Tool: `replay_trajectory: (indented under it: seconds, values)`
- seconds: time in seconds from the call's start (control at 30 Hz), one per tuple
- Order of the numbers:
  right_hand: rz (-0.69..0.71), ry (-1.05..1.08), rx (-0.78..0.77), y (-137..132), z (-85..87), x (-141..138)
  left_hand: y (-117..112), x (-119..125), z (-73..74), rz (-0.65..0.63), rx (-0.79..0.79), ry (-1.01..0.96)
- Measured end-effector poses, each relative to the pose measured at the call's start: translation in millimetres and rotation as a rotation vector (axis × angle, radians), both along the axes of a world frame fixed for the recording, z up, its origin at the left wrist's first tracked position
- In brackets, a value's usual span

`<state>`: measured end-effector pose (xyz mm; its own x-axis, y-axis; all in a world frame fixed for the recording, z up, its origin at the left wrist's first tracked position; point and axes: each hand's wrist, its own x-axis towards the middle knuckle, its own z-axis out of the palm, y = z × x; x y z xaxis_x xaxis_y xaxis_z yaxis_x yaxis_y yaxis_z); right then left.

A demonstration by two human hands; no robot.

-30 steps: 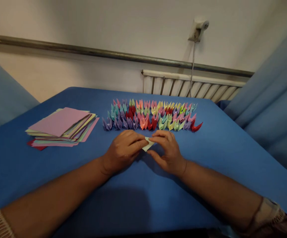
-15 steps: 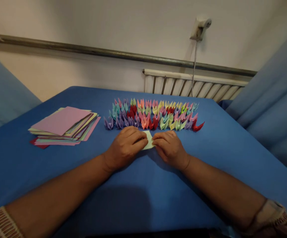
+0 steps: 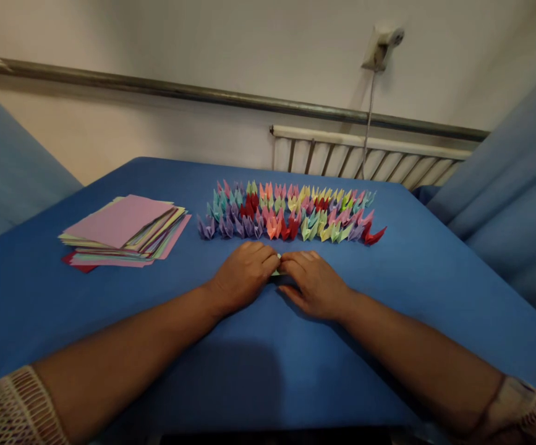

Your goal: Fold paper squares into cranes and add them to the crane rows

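A small pale green piece of origami paper [image 3: 277,272] lies on the blue surface, mostly covered by my fingers. My left hand [image 3: 248,275] is closed on its left side, fingertips pressed down. From the right, my right hand [image 3: 313,281] grips the same paper, its fingers meeting those of the left. Only slivers of the paper show between the hands, so its folds are hidden. Just beyond my hands stand folded paper cranes [image 3: 274,225] in several colours, set in rows.
To the left lies a loose stack of coloured paper sheets [image 3: 119,222], a red sheet [image 3: 80,264] poking out beneath. The blue-covered table [image 3: 193,395] reaches to the wall, where a metal rail [image 3: 212,96] and a white radiator [image 3: 342,151] run. Blue curtains [image 3: 522,154] hang at both sides.
My hands have come together over the pale green paper, the right moving left, and now cover most of it. The view has shifted slightly.
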<state>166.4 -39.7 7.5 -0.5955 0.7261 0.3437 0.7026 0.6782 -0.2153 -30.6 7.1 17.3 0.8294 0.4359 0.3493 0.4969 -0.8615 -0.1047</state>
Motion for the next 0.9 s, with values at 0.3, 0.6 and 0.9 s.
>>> replay_trajectory:
  seconds: [0.3,0.6,0.9]
  values:
    - [0.016,-0.063,-0.057,2.2,-7.5,0.9,-9.2,-18.1,14.0,-0.049,-0.478,-0.019]
    - [-0.013,-0.119,-0.061,-9.4,-5.2,-6.2,-5.5,-44.8,29.1,-0.021,-0.653,0.094]
    - [-0.046,-0.177,-0.17,-30.1,-10.8,-14.0,-14.3,-48.1,27.7,0.198,-0.482,0.188]
